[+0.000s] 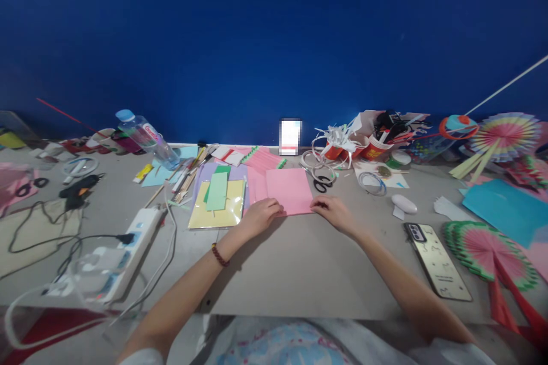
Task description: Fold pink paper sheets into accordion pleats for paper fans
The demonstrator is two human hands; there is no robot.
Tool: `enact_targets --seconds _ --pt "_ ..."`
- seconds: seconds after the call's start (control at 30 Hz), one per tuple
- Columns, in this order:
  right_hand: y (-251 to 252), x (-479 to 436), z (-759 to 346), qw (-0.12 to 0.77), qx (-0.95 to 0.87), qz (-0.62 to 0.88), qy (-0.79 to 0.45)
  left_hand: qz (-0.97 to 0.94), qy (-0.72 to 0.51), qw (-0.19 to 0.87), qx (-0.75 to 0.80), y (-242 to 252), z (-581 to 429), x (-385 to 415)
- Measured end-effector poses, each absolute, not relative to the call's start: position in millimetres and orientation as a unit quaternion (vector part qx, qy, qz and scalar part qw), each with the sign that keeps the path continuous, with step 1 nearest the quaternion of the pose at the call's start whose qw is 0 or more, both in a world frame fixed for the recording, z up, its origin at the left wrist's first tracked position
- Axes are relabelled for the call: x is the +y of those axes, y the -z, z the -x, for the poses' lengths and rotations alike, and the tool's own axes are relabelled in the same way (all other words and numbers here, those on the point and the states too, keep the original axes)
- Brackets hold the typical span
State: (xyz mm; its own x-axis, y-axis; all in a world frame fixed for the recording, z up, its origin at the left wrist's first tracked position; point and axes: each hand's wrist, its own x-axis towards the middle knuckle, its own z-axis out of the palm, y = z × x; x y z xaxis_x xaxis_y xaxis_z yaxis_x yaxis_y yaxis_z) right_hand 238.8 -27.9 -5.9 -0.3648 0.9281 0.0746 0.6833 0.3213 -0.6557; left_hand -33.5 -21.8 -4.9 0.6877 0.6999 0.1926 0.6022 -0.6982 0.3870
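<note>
A square pink sheet of paper (290,189) lies flat on the table in front of me, perhaps several layers thick. My left hand (264,214) is closed at its near left corner, fingers curled onto the edge. At the near right corner, my right hand (333,211) pinches the edge between thumb and fingers. More pink paper (257,185) lies to the left. Beside it is a yellow pack of paper (216,217) with a light green strip (217,191) on top. Black-handled scissors (322,183) rest just beyond my right hand.
A white power strip (136,251) with cables and a tilted plastic bottle (149,140) occupy the left side. To the right are a phone (439,262), a white computer mouse (403,204), a pink-green paper fan (488,251) and blue paper (505,211). Cups of tools (377,148) stand by the blue wall.
</note>
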Motion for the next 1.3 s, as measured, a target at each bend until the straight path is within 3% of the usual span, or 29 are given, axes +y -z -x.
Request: enact_targets --seconds 0.9,1.3 --pt "28 -54 -247 0.237 -0.841 0.470 -0.122 -0.923 -0.156 -0.043 0.350 21 44 -45" --pt "34 -64 -239 0.217 -0.870 0.439 0.059 -0.921 -0.176 -0.069 0.342 21 38 -51"
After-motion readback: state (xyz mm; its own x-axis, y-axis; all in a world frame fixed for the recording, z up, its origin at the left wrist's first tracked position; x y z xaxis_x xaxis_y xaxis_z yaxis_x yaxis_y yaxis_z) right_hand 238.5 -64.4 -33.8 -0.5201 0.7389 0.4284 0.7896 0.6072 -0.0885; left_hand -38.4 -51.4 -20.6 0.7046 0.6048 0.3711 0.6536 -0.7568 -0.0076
